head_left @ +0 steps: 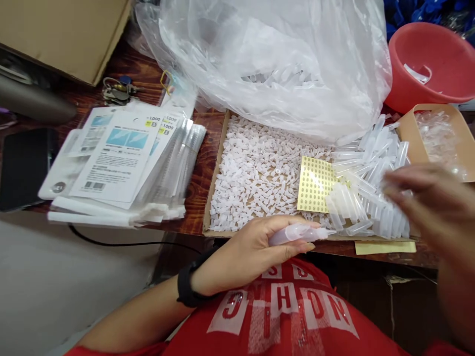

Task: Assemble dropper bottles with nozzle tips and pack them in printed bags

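Observation:
My left hand (248,252) grips a small translucent plastic bottle (297,233) lying sideways, its tip pointing right, just in front of a shallow cardboard tray (212,198). The tray holds a bed of tiny white plastic plugs (256,173), a yellow sticker sheet (314,184) and a pile of clear empty bottles (371,188) at its right end. My right hand (426,198) is blurred and hovers over that pile with fingers spread; I see nothing in it.
A big clear plastic bag (282,59) bulges behind the tray. A stack of printed packaging sleeves (122,163) lies left, with keys (117,91), a cardboard box (63,34) and a dark phone (24,165). A red bowl (430,64) and another box of clear parts (441,138) stand right.

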Motion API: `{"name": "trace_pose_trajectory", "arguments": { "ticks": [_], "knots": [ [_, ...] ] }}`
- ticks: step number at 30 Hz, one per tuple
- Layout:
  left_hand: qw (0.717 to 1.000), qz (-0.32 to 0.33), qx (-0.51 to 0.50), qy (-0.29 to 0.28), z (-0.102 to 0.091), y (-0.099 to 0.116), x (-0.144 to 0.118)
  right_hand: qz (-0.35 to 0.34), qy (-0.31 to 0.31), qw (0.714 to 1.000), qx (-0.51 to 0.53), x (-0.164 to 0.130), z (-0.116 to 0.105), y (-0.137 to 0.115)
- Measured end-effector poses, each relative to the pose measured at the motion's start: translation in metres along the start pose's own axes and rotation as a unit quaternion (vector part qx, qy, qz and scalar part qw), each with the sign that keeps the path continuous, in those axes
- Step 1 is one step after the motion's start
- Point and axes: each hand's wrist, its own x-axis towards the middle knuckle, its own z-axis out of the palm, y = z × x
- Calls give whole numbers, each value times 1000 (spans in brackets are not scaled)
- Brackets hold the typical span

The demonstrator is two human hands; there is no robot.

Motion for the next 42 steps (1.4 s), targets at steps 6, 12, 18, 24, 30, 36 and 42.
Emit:
{"name": "trace_pose_trajectory", "arguments": {
  "ticks": [6,12,18,24,30,36,42],
  "knots": [
    [992,88,69,60,3,-9,-2,-98,-111,979,142,-7,42,-74],
    [965,213,134,75,1,-20,-8,-137,-105,973,151,-12,48,-74],
    [953,231,171,100,0,-28,-11,-69,-34,987,138,-16,70,-86],
    [919,301,238,94,-2,-34,-15,-2,-84,985,152,-13,69,-86],
    [912,309,252,95,-6,-33,-17,-147,-76,986,34,-12,63,-77],
    [895,347,269,81,-6,-32,-16,-178,-122,976,-31,-8,67,-76],
    [879,369,289,87,-3,-34,-17,-160,-175,971,-1,-5,66,-79]
  ]
}}
